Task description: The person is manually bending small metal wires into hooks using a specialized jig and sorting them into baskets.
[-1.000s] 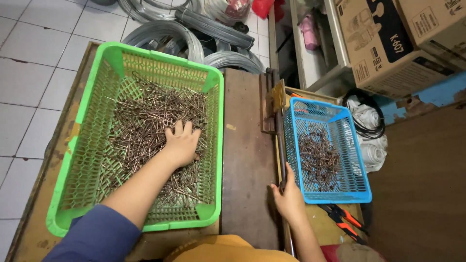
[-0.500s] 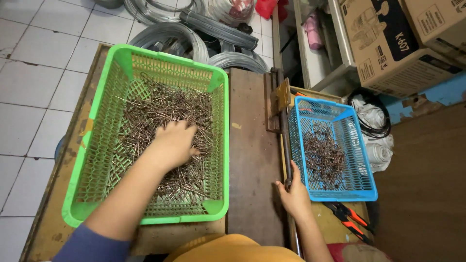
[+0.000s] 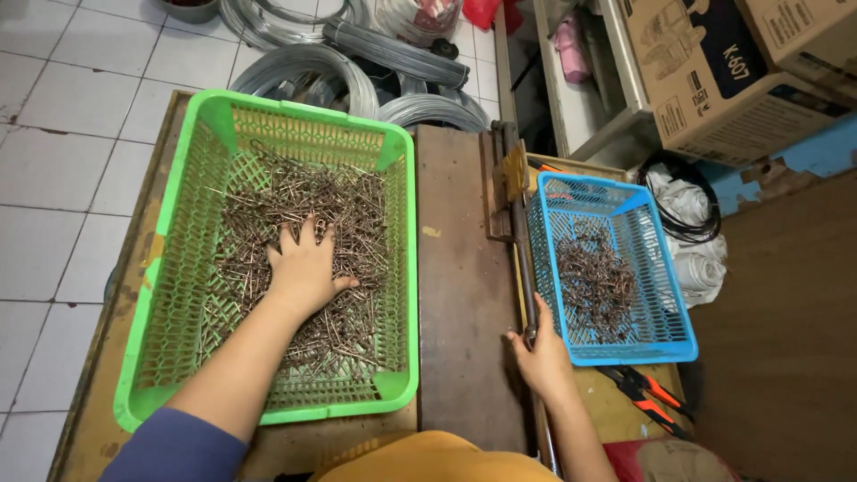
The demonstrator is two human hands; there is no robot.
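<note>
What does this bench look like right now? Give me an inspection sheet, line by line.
Surface: worn wooden bench, scuffed.
Job's things: green basket of small metal pieces; blue basket with a smaller heap.
Clutter: orange-handled pliers.
Hands: left hand palm down in the green basket's pieces; right hand, fingers on a metal lever bar.
Cables: wire coils; black cable.
Surroundings: tiled floor, cardboard boxes.

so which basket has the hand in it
The green basket: the left hand lies in its pile of metal pieces. The smaller blue basket holds only metal pieces, no hand.
</note>
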